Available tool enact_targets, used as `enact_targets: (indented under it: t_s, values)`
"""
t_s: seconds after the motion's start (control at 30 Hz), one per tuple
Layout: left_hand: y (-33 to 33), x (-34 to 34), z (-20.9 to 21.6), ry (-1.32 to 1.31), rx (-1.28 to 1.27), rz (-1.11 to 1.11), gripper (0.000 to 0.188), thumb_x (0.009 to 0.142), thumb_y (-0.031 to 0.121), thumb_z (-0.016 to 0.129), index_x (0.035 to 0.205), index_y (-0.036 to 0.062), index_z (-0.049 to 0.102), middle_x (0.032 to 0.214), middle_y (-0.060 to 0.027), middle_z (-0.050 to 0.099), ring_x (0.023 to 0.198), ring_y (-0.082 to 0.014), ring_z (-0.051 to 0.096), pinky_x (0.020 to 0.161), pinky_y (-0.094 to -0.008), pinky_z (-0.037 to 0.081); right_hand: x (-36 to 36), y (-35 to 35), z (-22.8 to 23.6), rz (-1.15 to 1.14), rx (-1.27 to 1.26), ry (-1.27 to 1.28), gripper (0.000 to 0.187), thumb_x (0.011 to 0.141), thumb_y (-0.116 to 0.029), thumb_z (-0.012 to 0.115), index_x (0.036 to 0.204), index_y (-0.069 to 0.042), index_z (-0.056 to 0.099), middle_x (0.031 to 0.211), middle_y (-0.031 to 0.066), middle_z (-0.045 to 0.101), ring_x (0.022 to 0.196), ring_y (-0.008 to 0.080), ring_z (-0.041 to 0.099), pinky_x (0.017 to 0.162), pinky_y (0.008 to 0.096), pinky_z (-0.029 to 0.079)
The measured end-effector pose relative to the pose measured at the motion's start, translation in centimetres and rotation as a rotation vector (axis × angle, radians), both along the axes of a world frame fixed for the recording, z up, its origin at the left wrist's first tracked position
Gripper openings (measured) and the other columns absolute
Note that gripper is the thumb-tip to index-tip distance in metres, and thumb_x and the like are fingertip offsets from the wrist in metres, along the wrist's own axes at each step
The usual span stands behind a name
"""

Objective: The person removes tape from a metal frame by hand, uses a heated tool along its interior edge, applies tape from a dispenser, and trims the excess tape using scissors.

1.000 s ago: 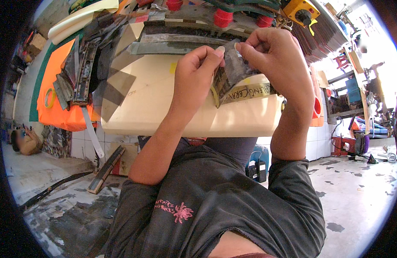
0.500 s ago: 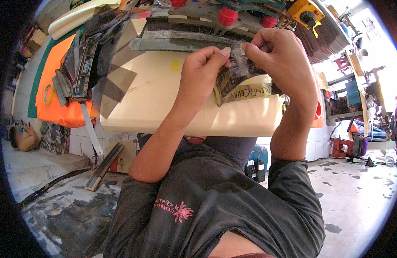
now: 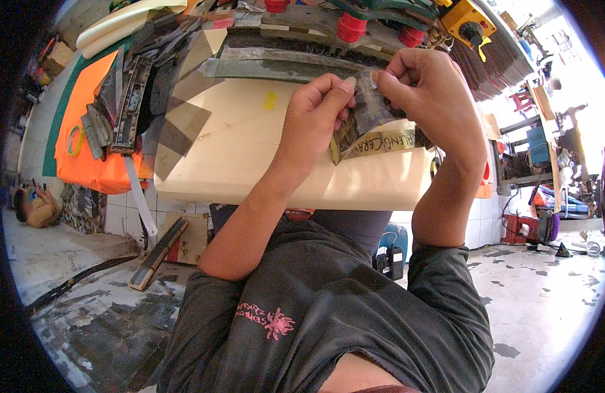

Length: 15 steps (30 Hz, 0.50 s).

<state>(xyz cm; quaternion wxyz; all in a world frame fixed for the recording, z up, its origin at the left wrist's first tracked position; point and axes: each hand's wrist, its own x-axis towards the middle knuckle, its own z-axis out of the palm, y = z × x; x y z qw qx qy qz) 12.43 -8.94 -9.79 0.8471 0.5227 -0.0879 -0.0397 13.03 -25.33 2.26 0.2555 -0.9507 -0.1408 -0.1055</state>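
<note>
Both my hands are raised over the far right part of a cream-covered table (image 3: 237, 157). Between them stretches a crinkled, see-through plastic film (image 3: 373, 112). My left hand (image 3: 321, 114) is closed, its thumb and fingers pinching the film's left edge. My right hand (image 3: 436, 98) pinches the upper right part of the film between thumb and bent fingers. Below the film lies a dark stencil-like sheet with a yellowish lettered strip (image 3: 381, 143), partly hidden by my right wrist. Long grey translucent strips (image 3: 269, 69) run along the table behind my left hand.
At left, an orange sheet (image 3: 86, 137) carries a tape roll (image 3: 74, 141), a metal bar tool (image 3: 131, 105) and a steel ruler (image 3: 140, 196). Dark translucent film pieces (image 3: 188, 124) overlap the table's left side. Behind stand red clamp-like knobs (image 3: 351, 28) and a yellow switch box (image 3: 468, 23). Another person (image 3: 40, 206) is far left.
My left hand has shifted slightly right and down, closer to my right hand. The film between them has moved and creased differently. Both hands keep their pinch.
</note>
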Motion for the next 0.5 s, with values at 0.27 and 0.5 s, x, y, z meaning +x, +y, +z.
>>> enact_targets:
  t_s: [0.27,0.5]
  values:
    - [-0.31,0.05,-0.15,-0.046,0.045,0.030,0.030,0.109,0.027,0.060,0.087,0.0062,0.062,0.077,0.0040,0.057,0.068,-0.0041,0.050,0.061,-0.0228,0.041,0.23,-0.17,0.16,0.006,-0.070,-0.022,0.033,0.084,-0.029,0.073,0.080,0.004,0.072,0.070,0.0214,0.069,0.069,0.0353,0.073,0.070,0.0438,0.057]
    - [-0.16,0.04,0.02,-0.082,0.238,0.083,0.034,0.110,0.029,0.059,0.088,0.0031,0.061,0.071,0.0016,0.057,0.064,-0.0058,0.051,0.059,-0.0251,0.042,0.41,-0.57,-0.21,0.045,-0.032,-0.016,0.032,0.088,-0.027,0.074,0.079,0.004,0.070,0.066,0.0134,0.064,0.064,0.0221,0.066,0.063,0.0366,0.052]
